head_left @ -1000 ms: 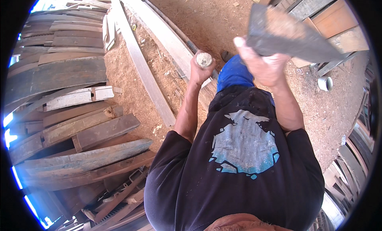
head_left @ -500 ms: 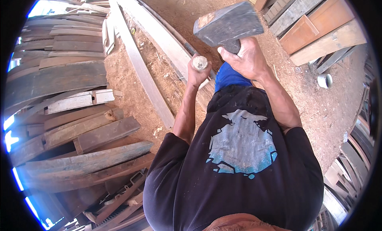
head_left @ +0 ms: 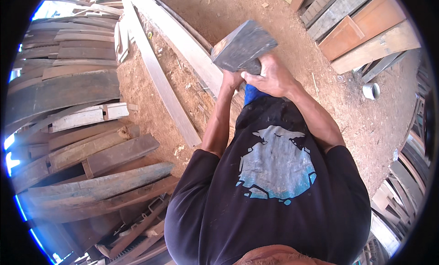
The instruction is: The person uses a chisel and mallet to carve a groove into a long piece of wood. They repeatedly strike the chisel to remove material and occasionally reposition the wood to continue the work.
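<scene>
Stacked boards (head_left: 64, 90) left, brown panel (head_left: 372, 17) upper right, white cylinder (head_left: 368, 91) on floor (head_left: 350, 112)

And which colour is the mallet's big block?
The mallet's block is mostly dark grey, seen best in the head view.

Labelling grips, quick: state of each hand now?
Left hand: partly hidden by the mallet; cannot tell whether open or closed, or what it holds.
Right hand: closed, holding the mallet.

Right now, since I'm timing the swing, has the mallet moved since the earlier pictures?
Yes: the mallet, in the right hand, has swung left, away from the orange-brown panel, and now partly hides the left hand.
</scene>
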`<state>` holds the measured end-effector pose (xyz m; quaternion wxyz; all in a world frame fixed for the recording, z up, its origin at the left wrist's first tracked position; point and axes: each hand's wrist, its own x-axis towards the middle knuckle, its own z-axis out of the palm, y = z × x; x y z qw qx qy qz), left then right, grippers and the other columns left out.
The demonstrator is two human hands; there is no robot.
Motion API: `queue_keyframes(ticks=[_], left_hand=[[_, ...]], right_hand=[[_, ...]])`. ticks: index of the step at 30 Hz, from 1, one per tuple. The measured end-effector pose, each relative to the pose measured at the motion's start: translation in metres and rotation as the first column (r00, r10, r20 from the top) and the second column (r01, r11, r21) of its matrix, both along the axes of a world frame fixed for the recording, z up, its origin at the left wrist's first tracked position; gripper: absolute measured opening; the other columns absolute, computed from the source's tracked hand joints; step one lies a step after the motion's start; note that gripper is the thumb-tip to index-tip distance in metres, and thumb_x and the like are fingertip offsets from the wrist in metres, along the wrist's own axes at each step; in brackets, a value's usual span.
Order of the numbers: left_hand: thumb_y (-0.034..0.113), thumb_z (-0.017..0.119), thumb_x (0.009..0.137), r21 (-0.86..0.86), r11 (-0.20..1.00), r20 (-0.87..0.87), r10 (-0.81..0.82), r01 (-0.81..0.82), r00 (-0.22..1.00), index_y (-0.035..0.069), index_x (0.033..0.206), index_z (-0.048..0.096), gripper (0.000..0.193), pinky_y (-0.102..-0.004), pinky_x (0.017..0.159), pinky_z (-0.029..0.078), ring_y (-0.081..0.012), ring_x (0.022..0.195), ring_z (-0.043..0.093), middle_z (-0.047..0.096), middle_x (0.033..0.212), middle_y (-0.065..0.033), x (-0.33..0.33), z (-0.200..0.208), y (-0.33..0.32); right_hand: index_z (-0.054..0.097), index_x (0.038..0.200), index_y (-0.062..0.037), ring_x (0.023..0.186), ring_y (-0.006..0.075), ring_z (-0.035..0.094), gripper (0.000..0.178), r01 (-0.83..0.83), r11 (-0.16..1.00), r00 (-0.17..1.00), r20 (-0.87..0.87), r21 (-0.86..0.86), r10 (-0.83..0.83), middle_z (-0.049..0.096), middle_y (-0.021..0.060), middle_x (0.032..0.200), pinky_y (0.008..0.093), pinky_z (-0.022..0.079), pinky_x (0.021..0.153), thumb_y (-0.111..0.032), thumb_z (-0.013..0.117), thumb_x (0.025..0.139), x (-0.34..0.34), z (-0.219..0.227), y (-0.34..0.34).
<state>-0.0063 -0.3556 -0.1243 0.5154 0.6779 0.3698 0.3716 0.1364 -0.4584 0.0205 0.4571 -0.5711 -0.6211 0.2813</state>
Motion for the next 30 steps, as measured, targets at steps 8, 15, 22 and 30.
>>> queue_keyframes(ticks=[8,15,22,30], left_hand=[[0.009,0.077,0.079,0.001,0.999,-0.098,0.044,-0.045,0.994,0.007,0.085,0.056,0.022,-0.0262,0.065,0.05,-0.0072,0.069,0.058,0.061,0.075,0.0018,-0.005,0.033,0.038],[0.009,0.078,0.08,-0.037,0.997,-0.098,0.06,-0.064,0.993,0.008,0.085,0.056,0.022,-0.026,0.065,0.05,-0.0068,0.07,0.058,0.062,0.076,0.0021,-0.017,0.024,0.042],[0.007,0.077,0.08,-0.043,0.998,-0.084,0.035,-0.039,0.996,0.008,0.085,0.056,0.022,-0.0251,0.064,0.048,-0.0059,0.07,0.057,0.061,0.075,0.0029,-0.021,0.029,0.031],[0.005,0.075,0.079,0.02,0.999,-0.105,-0.031,0.034,0.994,0.008,0.085,0.056,0.02,-0.0252,0.064,0.048,-0.0059,0.071,0.057,0.061,0.076,0.003,-0.024,0.024,0.024]], right_hand=[[0.067,0.099,-0.001,0.079,0.0138,0.063,0.02,0.228,0.972,0.942,-0.264,0.048,-0.208,0.069,0.0045,0.087,0.0317,0.052,0.073,-0.012,0.074,0.083,0.022,0.056,-0.022],[0.068,0.091,-0.0014,0.074,0.0091,0.061,0.014,0.305,0.952,0.902,-0.328,0.021,-0.282,0.067,0.0009,0.082,0.0282,0.051,0.068,-0.009,0.076,0.082,0.029,0.064,-0.026],[0.063,0.089,-0.0027,0.062,0.0063,0.058,0.012,0.298,0.944,0.911,-0.338,0.143,-0.237,0.063,0.0001,0.072,0.0232,0.046,0.055,-0.001,0.074,0.086,0.034,0.063,-0.023],[0.067,0.091,-0.0022,0.069,0.0066,0.06,0.01,0.349,0.885,0.913,-0.324,0.309,-0.247,0.065,0.0005,0.08,0.0247,0.048,0.06,-0.004,0.075,0.086,0.016,0.067,0.004]])
